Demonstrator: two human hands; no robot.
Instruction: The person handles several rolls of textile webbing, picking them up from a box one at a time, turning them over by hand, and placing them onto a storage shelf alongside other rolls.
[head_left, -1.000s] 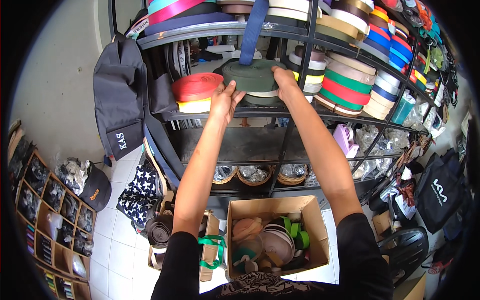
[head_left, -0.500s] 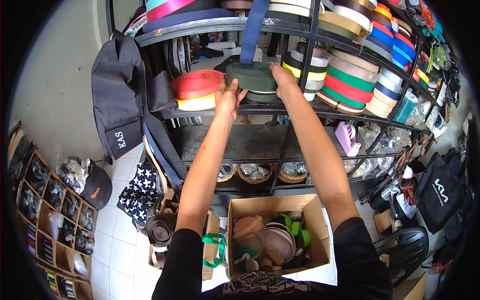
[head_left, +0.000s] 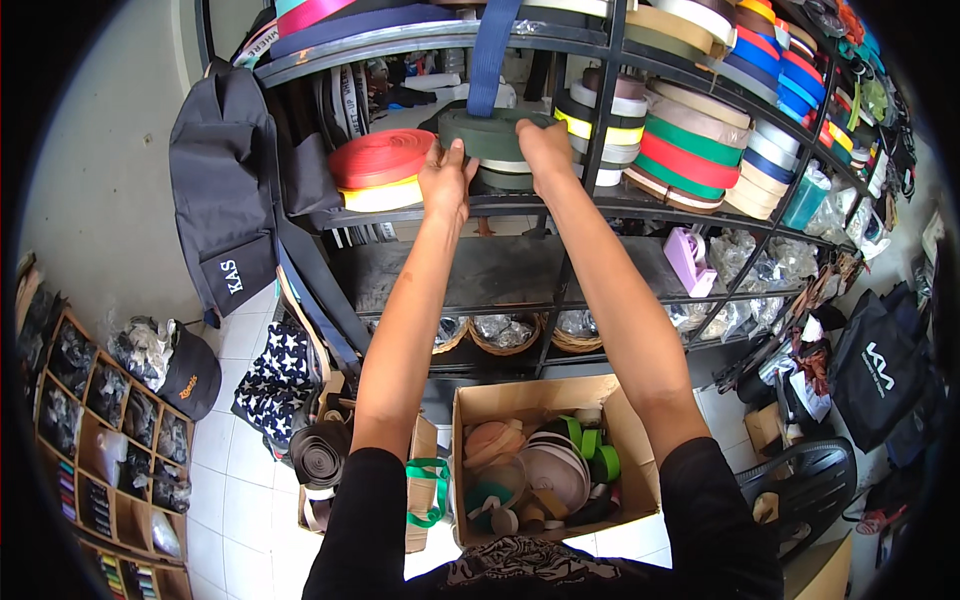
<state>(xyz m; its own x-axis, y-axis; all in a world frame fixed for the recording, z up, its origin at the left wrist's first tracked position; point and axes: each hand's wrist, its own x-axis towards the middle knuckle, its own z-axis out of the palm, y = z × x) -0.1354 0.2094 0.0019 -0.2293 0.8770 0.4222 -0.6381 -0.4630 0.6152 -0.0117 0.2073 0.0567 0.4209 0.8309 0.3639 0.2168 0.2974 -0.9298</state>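
Observation:
Both my arms reach up to a metal shelf rack. My left hand (head_left: pixel 446 178) grips the left edge of a dark green roll of webbing (head_left: pixel 489 138) that lies flat on a stack of rolls on the upper shelf. My right hand (head_left: pixel 545 150) holds the roll's right edge. A blue strap (head_left: pixel 488 55) hangs down from the shelf above, right behind the green roll. Next to my left hand lies a red roll (head_left: pixel 382 158) on top of a yellow one.
Stacks of coloured webbing rolls (head_left: pixel 690 150) fill the shelf to the right. A black bag (head_left: pixel 222 200) hangs on the rack's left. Below stand an open cardboard box (head_left: pixel 545 470) of rolls, baskets (head_left: pixel 505 335) on the bottom shelf, a wooden compartment tray (head_left: pixel 90 440) and a black chair (head_left: pixel 810 480).
Both hands have stayed on the green roll; it sits slightly further back on the stack than a second ago. The view has shifted a little.

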